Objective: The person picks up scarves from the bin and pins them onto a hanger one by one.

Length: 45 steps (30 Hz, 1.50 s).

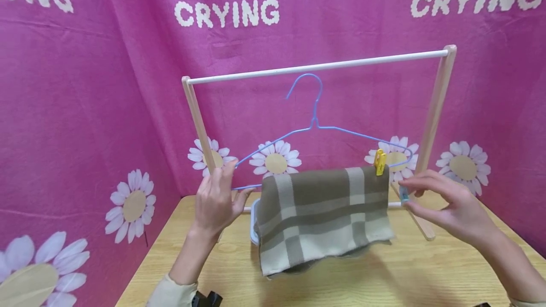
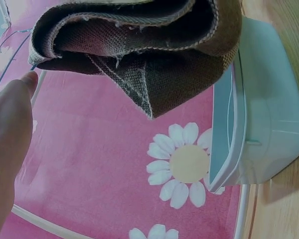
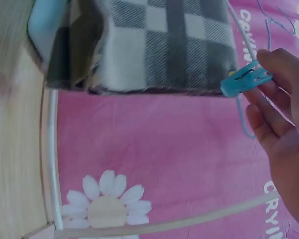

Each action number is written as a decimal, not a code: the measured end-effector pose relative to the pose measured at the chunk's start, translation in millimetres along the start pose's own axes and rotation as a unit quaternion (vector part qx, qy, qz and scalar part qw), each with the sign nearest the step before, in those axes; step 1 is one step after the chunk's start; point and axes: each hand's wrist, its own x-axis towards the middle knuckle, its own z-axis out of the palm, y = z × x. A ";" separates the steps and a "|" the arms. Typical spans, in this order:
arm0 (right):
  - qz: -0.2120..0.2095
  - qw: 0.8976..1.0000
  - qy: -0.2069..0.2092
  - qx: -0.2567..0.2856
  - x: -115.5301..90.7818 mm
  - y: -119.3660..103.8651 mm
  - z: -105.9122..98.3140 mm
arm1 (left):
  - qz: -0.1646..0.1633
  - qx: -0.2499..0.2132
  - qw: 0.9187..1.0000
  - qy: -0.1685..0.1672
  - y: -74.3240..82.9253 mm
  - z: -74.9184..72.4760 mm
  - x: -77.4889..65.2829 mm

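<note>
A blue wire hanger (image 1: 314,122) is held up at its left corner by my left hand (image 1: 216,198), thumb and fingers about the wire. Over its lower bar hangs a folded brown and cream checked cloth (image 1: 322,212). A yellow clothespin (image 1: 380,162) clips the cloth to the bar near the right end. My right hand (image 1: 452,205) pinches a light blue clothespin (image 3: 245,79) between thumb and fingers, just right of the cloth in the head view. In the left wrist view, the left thumb (image 2: 29,82) lies by the cloth's folded edge; most fingers are hidden.
Behind the hanger stands a rack with a white top rod (image 1: 320,67) and wooden posts (image 1: 435,108). A pale blue plastic bin (image 2: 274,99) sits on the wooden table (image 1: 239,269) behind the cloth. A pink curtain (image 1: 362,27) with daisies encloses the back and sides.
</note>
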 end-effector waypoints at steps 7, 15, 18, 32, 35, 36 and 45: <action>-0.016 0.991 0.048 0.127 20.5 -14.3 12.3 | 0.005 -0.007 1.000 0.002 4.4 3.6 -0.1; 0.008 0.982 0.043 0.184 49.3 -22.9 34.0 | 0.008 -0.012 1.000 -0.008 8.4 6.0 3.4; 0.029 0.988 0.032 0.149 56.3 -21.5 41.9 | 0.009 -0.011 1.000 -0.016 9.6 7.0 5.0; 0.145 0.977 -0.029 0.156 86.0 -28.4 78.4 | 0.006 -0.013 1.000 -0.025 20.8 9.4 7.9; 0.158 0.974 -0.028 0.160 92.0 -30.1 87.7 | 0.009 -0.012 1.000 -0.020 23.4 10.3 8.7; 0.163 0.973 -0.026 0.163 93.8 -30.7 90.6 | 0.010 -0.011 1.000 -0.018 24.2 10.5 9.0; 0.247 0.958 -0.012 0.142 106.3 -32.6 105.2 | 0.022 -0.008 1.000 0.010 28.6 11.6 14.5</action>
